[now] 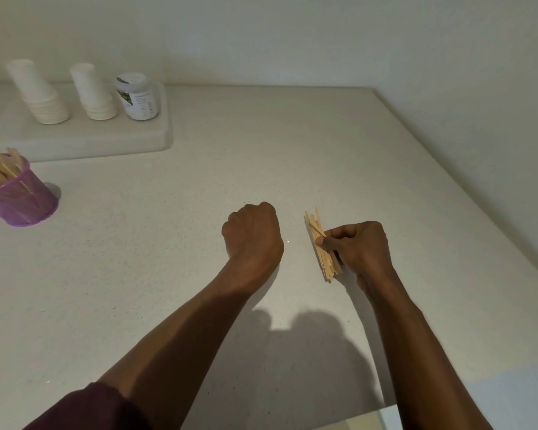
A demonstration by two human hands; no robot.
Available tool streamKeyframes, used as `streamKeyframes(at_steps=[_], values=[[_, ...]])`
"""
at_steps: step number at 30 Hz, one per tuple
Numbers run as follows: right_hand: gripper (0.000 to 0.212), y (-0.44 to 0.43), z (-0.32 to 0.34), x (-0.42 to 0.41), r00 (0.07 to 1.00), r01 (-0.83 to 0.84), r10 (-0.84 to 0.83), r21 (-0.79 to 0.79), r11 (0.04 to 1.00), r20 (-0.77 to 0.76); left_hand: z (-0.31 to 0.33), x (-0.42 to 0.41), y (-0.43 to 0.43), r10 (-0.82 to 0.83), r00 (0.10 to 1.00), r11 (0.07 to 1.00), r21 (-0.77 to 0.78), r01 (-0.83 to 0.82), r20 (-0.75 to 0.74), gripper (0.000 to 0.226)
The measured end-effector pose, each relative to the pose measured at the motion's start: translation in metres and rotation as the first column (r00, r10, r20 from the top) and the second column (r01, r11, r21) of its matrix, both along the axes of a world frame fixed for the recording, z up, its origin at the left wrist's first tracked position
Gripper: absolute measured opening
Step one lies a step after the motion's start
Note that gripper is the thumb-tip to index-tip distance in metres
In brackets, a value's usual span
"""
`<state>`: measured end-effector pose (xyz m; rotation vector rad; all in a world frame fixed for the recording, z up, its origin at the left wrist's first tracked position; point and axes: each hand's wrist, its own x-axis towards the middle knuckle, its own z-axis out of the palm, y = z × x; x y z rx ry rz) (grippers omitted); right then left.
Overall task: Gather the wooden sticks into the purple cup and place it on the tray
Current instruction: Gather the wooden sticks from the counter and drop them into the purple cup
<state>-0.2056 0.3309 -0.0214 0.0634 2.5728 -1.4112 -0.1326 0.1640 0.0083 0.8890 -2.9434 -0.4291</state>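
A bundle of thin wooden sticks [319, 234] lies against the white counter at centre right. My right hand [359, 246] is shut on the bundle, thumb pressed on top. To its left, my left hand [252, 234] is a closed fist with nothing seen in it, resting near the counter. The purple mesh cup [21, 197] stands at the far left edge, tilted in view, with several wooden sticks standing in it. The white tray [106, 144] sits behind the cup at the back left.
On the tray stand two stacks of white paper cups [39, 93] and a white jar with a label [137, 96]. The counter's right edge [466, 193] runs diagonally along the wall. A wall closes the back.
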Motion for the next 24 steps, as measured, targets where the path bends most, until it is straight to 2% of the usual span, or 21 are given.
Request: streamKeyframes(at_steps=[9, 12, 14, 20, 24], values=[[0.024, -0.009, 0.0, 0.004, 0.998, -0.055, 0.055, 0.011, 0.998, -0.016, -0.003, 0.015, 0.002, -0.234, 0.971, 0.95, -0.202, 0.239, 0.048, 0.048], [0.023, -0.011, -0.001, 0.007, 0.998, -0.061, 0.061, 0.006, 0.998, -0.009, -0.009, 0.019, -0.002, -0.241, 0.97, 0.944, -0.224, 0.242, 0.03, 0.043], [0.018, -0.013, -0.001, 0.009, 0.997, -0.071, 0.071, 0.009, 0.997, -0.008, -0.011, 0.02, -0.007, -0.244, 0.97, 0.943, -0.229, 0.241, 0.016, 0.047], [0.017, -0.012, -0.001, 0.012, 0.996, -0.081, 0.082, 0.014, 0.997, -0.02, -0.017, 0.035, -0.026, -0.182, 0.976, 0.977, -0.137, 0.165, -0.12, 0.041], [0.011, -0.012, -0.001, 0.013, 0.996, -0.083, 0.083, 0.018, 0.996, -0.012, -0.023, 0.049, -0.034, -0.118, 0.991, 0.988, -0.111, 0.111, -0.058, 0.046]])
